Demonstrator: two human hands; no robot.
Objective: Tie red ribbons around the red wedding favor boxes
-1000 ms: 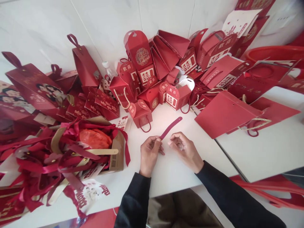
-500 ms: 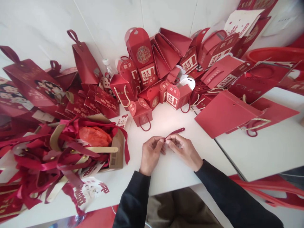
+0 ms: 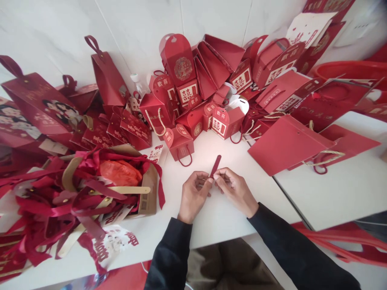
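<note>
A narrow dark red strap (image 3: pixel 215 166) points up and away from me, held at its near end above the white table. My left hand (image 3: pixel 195 195) pinches that end between thumb and fingers. From the other side, the fingertips of my right hand (image 3: pixel 236 191) close on the same end. The fingers hide the bottom of the strap. Just beyond it stands a small red gift box (image 3: pixel 181 147) with a cord loop lying toward my hands.
On the left, a cardboard box (image 3: pixel 149 193) overflows with red ribbons and straps. Red gift boxes and bags (image 3: pixel 165 106) crowd the wall side. At right, a large red bag (image 3: pixel 290 143) lies across the gap between tables. A printed card (image 3: pixel 116 243) lies near the front edge.
The strap has swung from slanting right to standing nearly straight away from me. My hands stay in about the same place, with the fingers shifted slightly on its near end.
</note>
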